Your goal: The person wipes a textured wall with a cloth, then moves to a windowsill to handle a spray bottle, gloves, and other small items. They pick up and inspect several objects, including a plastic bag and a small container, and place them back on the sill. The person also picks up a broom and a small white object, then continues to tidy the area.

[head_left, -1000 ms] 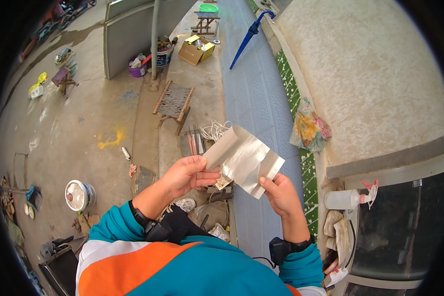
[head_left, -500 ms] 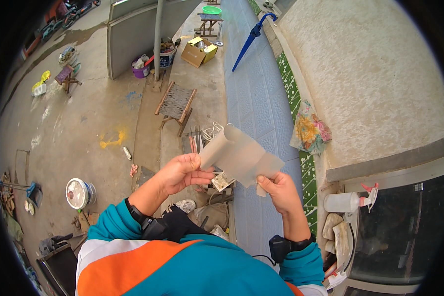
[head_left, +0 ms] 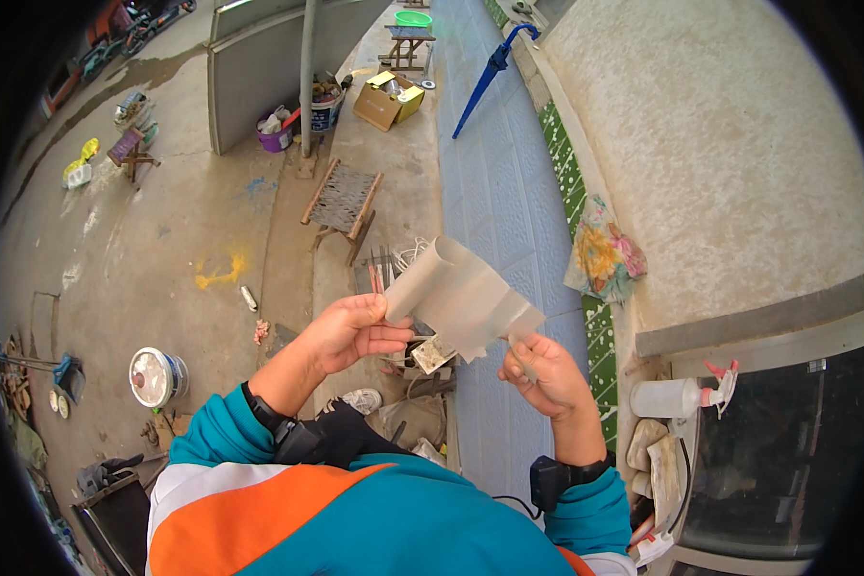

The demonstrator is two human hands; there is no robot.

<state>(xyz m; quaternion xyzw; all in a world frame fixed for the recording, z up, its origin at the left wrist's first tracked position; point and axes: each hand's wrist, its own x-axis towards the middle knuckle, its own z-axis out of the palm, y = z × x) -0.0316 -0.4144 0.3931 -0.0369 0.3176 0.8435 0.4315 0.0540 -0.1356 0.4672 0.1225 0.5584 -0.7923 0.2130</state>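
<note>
A thin greyish-beige sheet (head_left: 466, 298), which may be sandpaper, is stretched between my hands. Its left end curls into a loose roll, and the lower right edge looks ragged. My left hand (head_left: 352, 331) pinches the rolled end between thumb and fingers, the other fingers extended beneath. At the right edge, my right hand (head_left: 544, 372) has its fingers curled round a narrow strip of the sheet; whether that strip has come off cannot be told. Below the sheet lies a small pale, dirty block (head_left: 434, 353), partly covered, beside white cord (head_left: 412, 253) and several thin rods.
Ahead stands a folding stool (head_left: 346, 197), with an open cardboard box (head_left: 388, 101) beyond. A blue umbrella (head_left: 490, 82) leans by the blue tiled strip. A white bucket (head_left: 156, 376) sits at left; a spray bottle (head_left: 677, 394) lies at right on a ledge.
My right hand has turned and curled its fingers, drawing the sheet's right edge slightly down. The sheet's right end has shifted a little left. My left hand has barely moved.
</note>
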